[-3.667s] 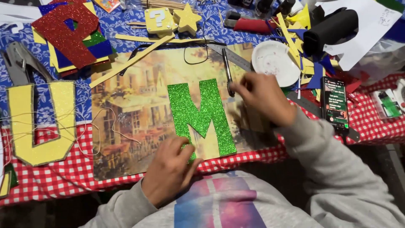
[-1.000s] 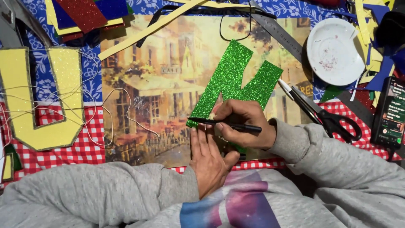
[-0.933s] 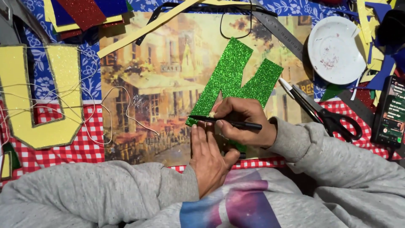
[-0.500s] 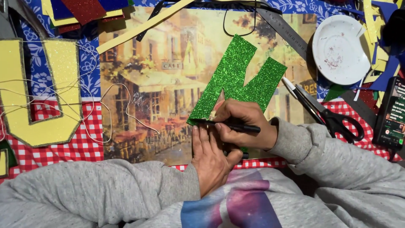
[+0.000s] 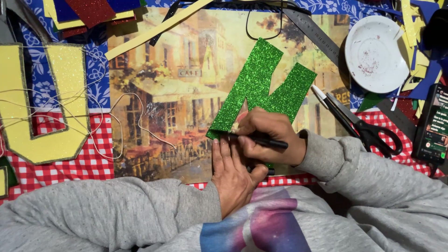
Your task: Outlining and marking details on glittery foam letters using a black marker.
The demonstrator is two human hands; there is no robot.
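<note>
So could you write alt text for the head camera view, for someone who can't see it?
Seen from above, a person's right hand holds a black pen to the lower edge of a green glitter letter, while the left hand lies flat beside it. They rest on a street-scene picture, with a yellow letter, scissors and a white plate around.

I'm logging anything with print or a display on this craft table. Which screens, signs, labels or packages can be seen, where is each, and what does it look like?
Black smartphone: far right edge on the red checked cloth, upright rectangle, lit screen with green and white blocks.
Painted shop sign: small pale strip on a building in the yellow-brown street-scene picture mat, left of the green glitter foam letter.
No packages or labels in view.
</note>
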